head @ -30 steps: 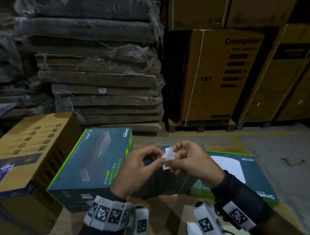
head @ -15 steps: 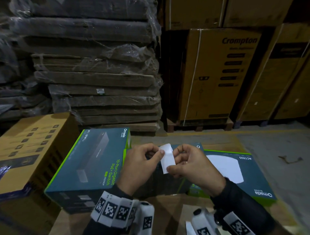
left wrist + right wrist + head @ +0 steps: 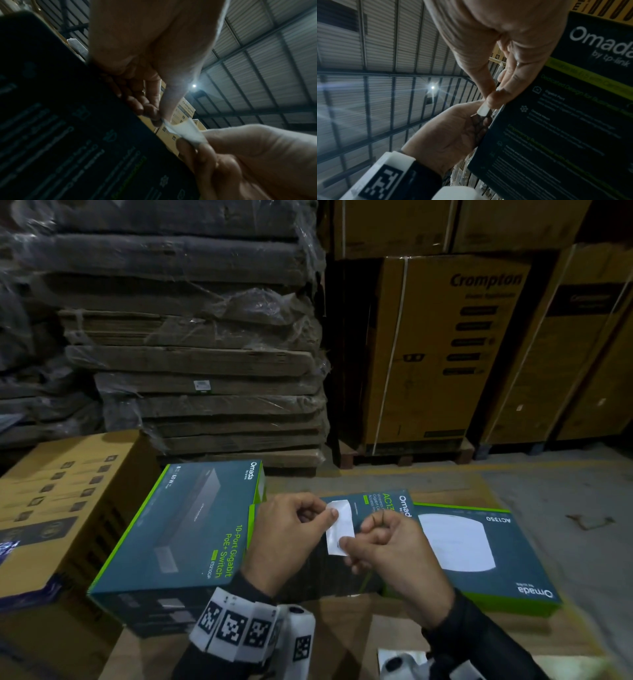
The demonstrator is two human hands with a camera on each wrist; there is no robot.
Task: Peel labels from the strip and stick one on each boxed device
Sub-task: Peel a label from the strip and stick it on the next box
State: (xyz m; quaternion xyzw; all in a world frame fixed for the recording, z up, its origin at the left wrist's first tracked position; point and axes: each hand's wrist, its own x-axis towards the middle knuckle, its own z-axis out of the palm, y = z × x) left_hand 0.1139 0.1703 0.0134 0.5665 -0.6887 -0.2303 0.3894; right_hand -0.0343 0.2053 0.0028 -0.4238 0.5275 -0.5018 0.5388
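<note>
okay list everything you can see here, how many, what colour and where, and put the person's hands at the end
Label piece: one, white, held in the air between both hands above the middle box.
Boxed devices: three, teal with green edges; switch box left, middle box behind the hands, AC1350 box right.
Yellow carton: one, far left.
Crompton cartons: several, brown, stacked behind on the right.
Wrapped flat cardboard: one stack, brown, behind centre.
Left hand: pinches the label's top.
Right hand: pinches its bottom.
</note>
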